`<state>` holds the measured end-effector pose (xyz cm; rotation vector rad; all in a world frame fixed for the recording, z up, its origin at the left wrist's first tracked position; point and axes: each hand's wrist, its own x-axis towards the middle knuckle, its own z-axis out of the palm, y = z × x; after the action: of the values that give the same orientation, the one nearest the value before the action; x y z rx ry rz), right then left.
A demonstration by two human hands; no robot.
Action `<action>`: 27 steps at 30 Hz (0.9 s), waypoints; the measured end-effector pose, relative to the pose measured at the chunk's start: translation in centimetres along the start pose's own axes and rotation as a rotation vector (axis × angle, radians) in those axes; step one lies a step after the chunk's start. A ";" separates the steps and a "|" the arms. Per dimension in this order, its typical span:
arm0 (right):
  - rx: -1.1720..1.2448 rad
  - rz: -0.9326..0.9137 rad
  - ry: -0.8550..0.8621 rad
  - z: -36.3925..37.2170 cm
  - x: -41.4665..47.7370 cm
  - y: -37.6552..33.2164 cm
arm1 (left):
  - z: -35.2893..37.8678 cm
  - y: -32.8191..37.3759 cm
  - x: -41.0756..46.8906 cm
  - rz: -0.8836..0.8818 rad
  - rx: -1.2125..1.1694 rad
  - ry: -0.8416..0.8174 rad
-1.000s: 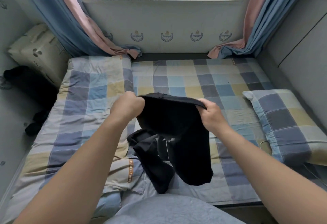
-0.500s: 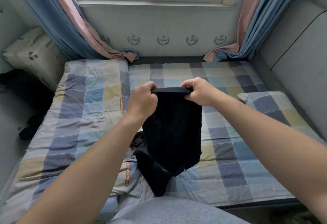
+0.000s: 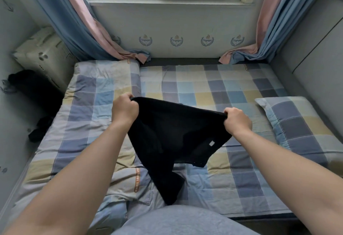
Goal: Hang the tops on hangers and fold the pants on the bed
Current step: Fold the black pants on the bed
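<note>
Both fists grip the top edge of the black garment (image 3: 172, 132), left hand (image 3: 124, 109) and right hand (image 3: 236, 121), spread above the bed (image 3: 222, 90), lower end trailing on it. Looks like your pants-fold step; lay it flat next.

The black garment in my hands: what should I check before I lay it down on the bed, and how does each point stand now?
1. Left hand grips the black garment by its edge: ok.
2. Right hand grips the other end: ok.
3. Edge spread between the hands: ok.
4. Lower part hangs straight: not ok, bunched.
5. Top or pants: cannot tell.
6. Flat bed ahead: ok.
</note>
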<state>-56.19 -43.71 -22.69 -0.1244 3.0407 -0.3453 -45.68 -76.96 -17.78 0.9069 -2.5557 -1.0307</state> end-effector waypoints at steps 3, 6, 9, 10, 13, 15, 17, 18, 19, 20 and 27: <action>-0.062 -0.049 0.060 -0.1 0.5 1.0 | 0.3 -4.2 0.6 -0.101 0.139 -0.041; 0.016 0.003 0.076 -0.1 1.0 0.9 | 0.9 -7.2 0.3 -0.193 0.192 -0.026; 0.133 0.127 0.049 0.1 1.2 1.2 | 1.4 -9.6 -0.1 -0.309 0.118 0.031; 0.168 0.160 0.036 0.3 1.2 1.5 | 1.6 -10.4 -0.3 -0.387 0.071 0.059; 0.254 0.176 -0.030 0.8 0.7 2.2 | 2.1 -11.9 -0.8 -0.640 -0.219 0.123; 0.309 0.142 -0.072 1.2 0.3 2.7 | 2.5 -12.0 -0.8 -0.718 -0.415 0.136; 0.361 0.116 -0.105 1.5 -0.1 3.1 | 2.7 -11.6 -0.5 -0.755 -0.565 0.121; 0.374 0.102 -0.132 1.6 -0.2 3.2 | 2.7 -11.4 -0.4 -0.770 -0.623 0.109; 0.378 0.085 -0.165 1.7 -0.4 3.2 | 2.8 -11.3 -0.4 -0.779 -0.657 0.097; 0.379 0.066 -0.198 1.8 -0.5 3.2 | 2.8 -11.4 -0.4 -0.773 -0.651 0.086; 0.338 0.031 -0.326 1.8 -0.3 3.8 | 2.6 -11.9 -0.3 -0.473 -0.293 -0.167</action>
<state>-56.04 -40.40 -25.31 -0.1003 2.6176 -0.7482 -41.08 -81.98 -27.89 1.4248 -2.2680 -1.6204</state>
